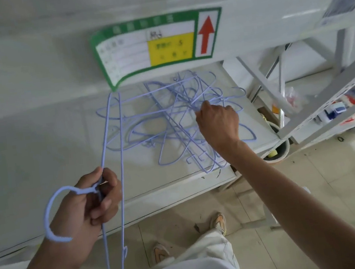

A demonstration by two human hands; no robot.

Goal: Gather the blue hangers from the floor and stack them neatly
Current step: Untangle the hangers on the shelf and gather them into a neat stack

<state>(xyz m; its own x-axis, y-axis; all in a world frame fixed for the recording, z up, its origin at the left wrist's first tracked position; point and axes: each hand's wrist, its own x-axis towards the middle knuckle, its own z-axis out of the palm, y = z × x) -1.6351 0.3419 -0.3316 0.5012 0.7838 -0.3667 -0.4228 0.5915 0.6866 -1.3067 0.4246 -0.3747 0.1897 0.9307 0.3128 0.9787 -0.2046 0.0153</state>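
The left hand (86,204) is pinching the neck of one blue hanger (115,156), its hook looping over the wrist, while the right hand (218,120) is closing its fingers into the tangled pile of blue hangers (170,121) lying on the white counter (38,154). Because the hooks are interlocking, pulling one free is likely dragging several others along and scattering them off the counter edge.

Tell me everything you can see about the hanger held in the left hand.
The held hanger is thin, pale blue, and looks like coated wire. The left hand pinches it at the neck, its hook curling back over the wrist. Seen nearly edge-on, its long body runs from near the green sign down past the white platform's edge to a rounded end near the floor. A small notch shows near that lower end. Its far end overlaps the tangled pile.
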